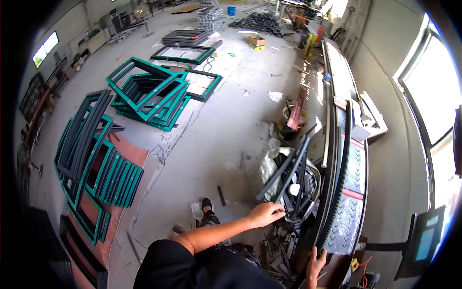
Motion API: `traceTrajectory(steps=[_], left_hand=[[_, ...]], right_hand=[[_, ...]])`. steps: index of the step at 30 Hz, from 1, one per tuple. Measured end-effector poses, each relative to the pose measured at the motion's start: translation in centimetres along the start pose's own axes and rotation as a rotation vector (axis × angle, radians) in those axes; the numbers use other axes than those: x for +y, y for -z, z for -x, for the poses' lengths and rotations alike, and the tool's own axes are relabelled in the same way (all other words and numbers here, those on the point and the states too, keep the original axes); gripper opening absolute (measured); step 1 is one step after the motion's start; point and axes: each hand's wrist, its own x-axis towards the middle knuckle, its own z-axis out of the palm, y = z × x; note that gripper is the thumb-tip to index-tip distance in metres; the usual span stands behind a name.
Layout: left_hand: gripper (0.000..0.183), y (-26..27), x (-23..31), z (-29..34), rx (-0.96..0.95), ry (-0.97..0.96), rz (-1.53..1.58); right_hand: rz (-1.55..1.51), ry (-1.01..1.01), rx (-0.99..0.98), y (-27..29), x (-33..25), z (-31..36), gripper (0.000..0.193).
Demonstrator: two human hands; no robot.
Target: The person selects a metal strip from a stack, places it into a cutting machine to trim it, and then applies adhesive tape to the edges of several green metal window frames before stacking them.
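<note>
Bar (340, 178) lying along bench (353, 166), hands apart

Right hand (315, 265) is resting at the near part of the long dark bar; can't tell whether it's closing around it. Left hand (265, 215) is hanging just beside the near edge of a pale sack (268, 169), fingers curling; can't tell if it's holding anything. Sack is standing on the floor (216, 144), left of the bench, dark strips (284, 167) sticking out the top. Loose scraps (279, 250) are lying below it. Bucket (288, 131) with reddish rods (297, 108) is standing beyond the sack. Green-and-dark frames (122, 178) are lying stacked, well apart, far left.
</note>
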Motion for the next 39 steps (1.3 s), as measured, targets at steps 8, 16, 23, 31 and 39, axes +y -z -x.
traceTrajectory(steps=[8, 16, 23, 31, 39], left_hand=[[0.056, 12.8, -6.9, -1.9, 0.084, 0.093, 0.663], [0.034, 35.0, -12.5, -0.2, 0.198, 0.174, 0.958], [0.029, 47.7, -20.0, -1.7, 0.66, 0.241, 0.909], [0.02, 67.0, -30.4, -2.3, 1.392, 0.173, 0.927], [0.019, 86.5, -26.5, 3.8, 2.049, -0.132, 0.743]], right_hand=[[-0.134, 0.171, -0.341, -23.6, -13.9, -5.4, 0.029], [-0.269, 0.131, -0.966, -42.2, -28.7, -9.2, 0.048], [0.126, 0.708, -0.839, -56.0, -37.1, -13.7, 0.038], [0.195, 0.904, -0.848, -73.4, -44.3, -25.2, 0.032], [0.095, 0.555, -1.163, -92.8, -63.1, -30.9, 0.038]])
